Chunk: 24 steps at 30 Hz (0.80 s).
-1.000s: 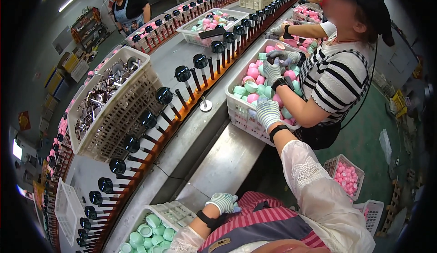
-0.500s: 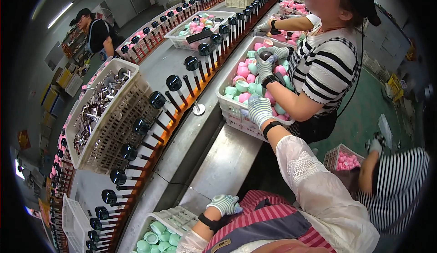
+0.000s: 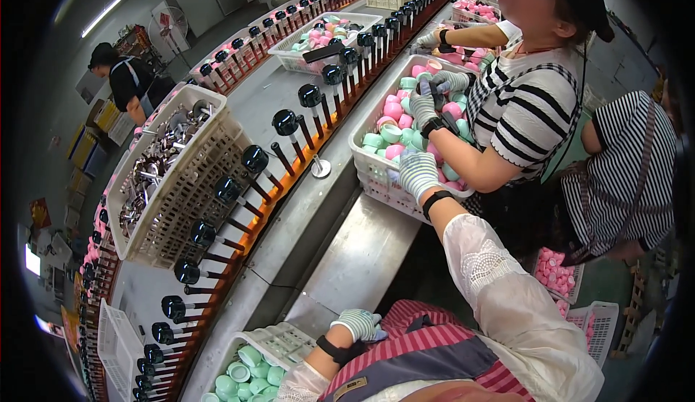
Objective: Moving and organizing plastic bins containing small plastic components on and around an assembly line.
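Observation:
My right hand (image 3: 418,175), in a striped knit glove, grips the near rim of a white plastic basket (image 3: 387,193). Pink and mint-green rounded cups (image 3: 391,133) fill this basket. My left hand (image 3: 360,325), gloved alike, is curled beside my red striped apron (image 3: 427,329); its palm is hidden, so I cannot tell if it holds anything. Just left of it, another basket (image 3: 286,342) holds mint-green cups (image 3: 250,373). Across the basket, a co-worker's gloved hands (image 3: 427,98) hold a dark rounded piece above the cups.
A curved conveyor carries upright spindles with glossy dark caps (image 3: 255,158). A basket of metal stemmed parts (image 3: 163,156) stands tilted beyond it. One white-based metal holder (image 3: 321,167) sits on the steel ledge. Another person in stripes (image 3: 622,170) bends near floor crates of pink parts (image 3: 556,275).
The person in stripes at the right has shifted up and rightward, uncovering more floor crates. At the far left, a person has lowered their head. My hands keep their places.

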Each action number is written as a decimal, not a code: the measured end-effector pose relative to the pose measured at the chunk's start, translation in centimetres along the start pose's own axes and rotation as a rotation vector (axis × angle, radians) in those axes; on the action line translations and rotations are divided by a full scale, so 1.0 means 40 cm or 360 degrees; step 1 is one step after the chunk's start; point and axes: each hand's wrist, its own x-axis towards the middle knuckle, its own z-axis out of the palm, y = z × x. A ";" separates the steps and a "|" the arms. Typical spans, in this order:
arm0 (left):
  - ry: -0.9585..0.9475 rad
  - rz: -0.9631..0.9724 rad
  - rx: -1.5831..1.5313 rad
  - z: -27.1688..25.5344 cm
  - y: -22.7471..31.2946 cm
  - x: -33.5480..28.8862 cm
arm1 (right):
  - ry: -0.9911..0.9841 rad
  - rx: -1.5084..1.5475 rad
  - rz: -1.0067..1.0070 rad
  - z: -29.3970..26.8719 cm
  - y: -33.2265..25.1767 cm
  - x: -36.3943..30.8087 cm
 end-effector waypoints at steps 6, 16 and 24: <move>-0.0050 -0.0053 -0.0021 -0.013 0.015 -0.015 | 0.0022 0.0015 -0.0010 -0.015 -0.010 -0.010; 0.0009 -0.0111 -0.0005 -0.021 0.020 -0.028 | 0.0004 -0.0007 -0.0045 -0.024 -0.013 -0.022; 0.0105 0.0025 -0.0054 0.003 -0.004 -0.012 | -0.0015 -0.0041 -0.0011 -0.007 -0.012 -0.012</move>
